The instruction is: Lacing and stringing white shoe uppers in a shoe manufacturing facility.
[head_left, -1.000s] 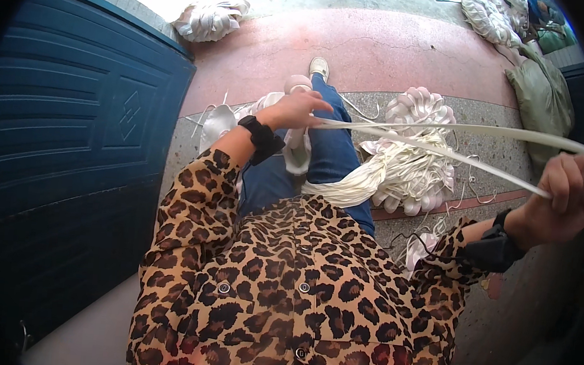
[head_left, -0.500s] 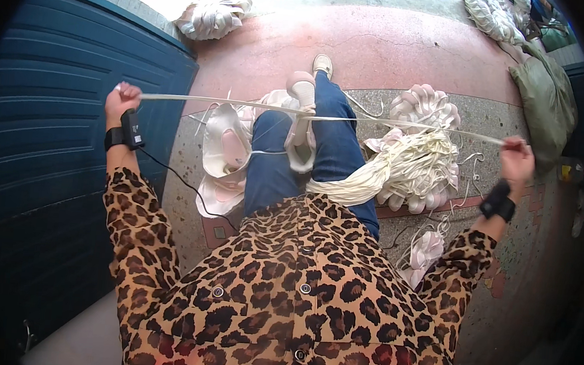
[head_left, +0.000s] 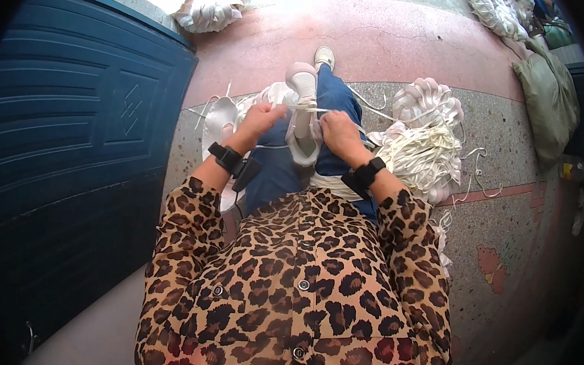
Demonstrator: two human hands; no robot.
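Between my knees stands a pale pink and white shoe upper (head_left: 302, 145), its toe pointing away from me. A white shoelace (head_left: 315, 109) runs across it, short and taut between my hands. Closed on the lace, my left hand (head_left: 264, 120) is just left of the shoe. On the other side my right hand (head_left: 341, 130) pinches the lace close to the shoe's edge. A bundle of loose cream laces (head_left: 417, 155) lies by my right thigh, part of it draped over the leg.
Ringed pink-white shoe uppers (head_left: 429, 100) lie at the right, more uppers (head_left: 220, 122) at the left. A blue panelled door (head_left: 86, 98) borders the left side. A wrapped white bundle (head_left: 213, 11) sits far left, a grey-green sack (head_left: 545, 106) far right.
Both hands have come inward from wide apart to either side of the shoe. The lace stretched between them now spans only a short length.
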